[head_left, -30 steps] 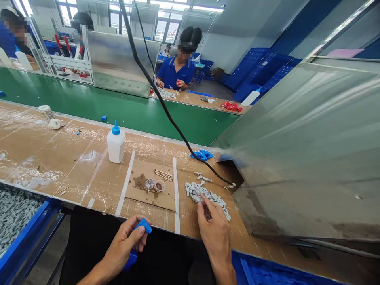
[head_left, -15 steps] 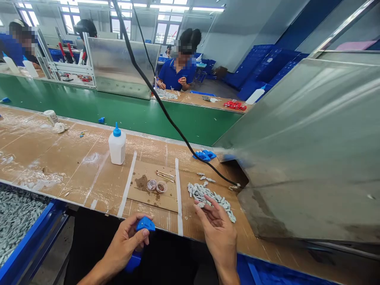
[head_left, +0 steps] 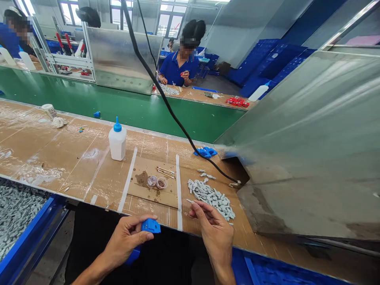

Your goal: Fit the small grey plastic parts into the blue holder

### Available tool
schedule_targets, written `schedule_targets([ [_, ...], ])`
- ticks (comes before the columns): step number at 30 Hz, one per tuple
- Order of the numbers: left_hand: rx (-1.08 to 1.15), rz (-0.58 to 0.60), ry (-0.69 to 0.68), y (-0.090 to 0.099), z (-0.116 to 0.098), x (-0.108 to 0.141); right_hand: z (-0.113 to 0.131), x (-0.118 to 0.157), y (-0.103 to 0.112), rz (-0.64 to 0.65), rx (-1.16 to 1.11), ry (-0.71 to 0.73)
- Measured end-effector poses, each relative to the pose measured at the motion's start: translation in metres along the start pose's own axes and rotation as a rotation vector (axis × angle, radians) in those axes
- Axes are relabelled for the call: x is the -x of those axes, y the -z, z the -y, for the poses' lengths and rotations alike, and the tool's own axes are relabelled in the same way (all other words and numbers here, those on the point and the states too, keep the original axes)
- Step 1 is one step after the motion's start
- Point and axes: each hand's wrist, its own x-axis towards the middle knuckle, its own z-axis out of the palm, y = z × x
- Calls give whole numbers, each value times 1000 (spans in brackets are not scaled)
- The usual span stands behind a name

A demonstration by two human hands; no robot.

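Between the thumb and fingers of my left hand is a blue plastic part, held over my lap at the table's front edge. My right hand pinches a small grey piece, whose pale tip sticks out to the left of the fingers. Just beyond that hand lies a pile of similar grey pieces. A cardboard sheet between two white tape strips bears two small round cups with dark residue and several cotton swabs.
A white bottle with a blue cap stands left of the cardboard. Blue parts lie behind the grey pile, near a hanging black cable. A metal panel rises at right. Across the green belt, a person works.
My right hand has come away from the pile, a grey piece now showing in its closed fingertips. The blue part has shifted slightly right and turned in my left hand.
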Motion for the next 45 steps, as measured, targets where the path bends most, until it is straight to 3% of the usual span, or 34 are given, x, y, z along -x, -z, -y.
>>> schedule_targets([
  [4,73,57,36,-1,4,3,-1,-3,-3,14,-59,-45],
  [10,411,57,21,-6,1,0,-5,2,-8,8,-149,-128],
  [15,62,-38,-16,1,-1,4,-9,7,-9,-8,-224,-114],
  [18,-5,-69,-76,1,-3,5,0,7,-13,-1,-204,-85],
  [27,58,-40,-84,-2,-14,4,31,6,-43,144,-13,180],
  [32,228,-23,-12,-2,-8,3,45,-12,-64,202,166,528],
  [35,230,-75,-7,1,-3,4,54,-24,-75,228,245,700],
  [38,250,-116,19,5,-1,5,56,-30,-81,244,293,766],
  [45,308,-90,42,7,-9,6,48,-31,-87,255,349,822],
])
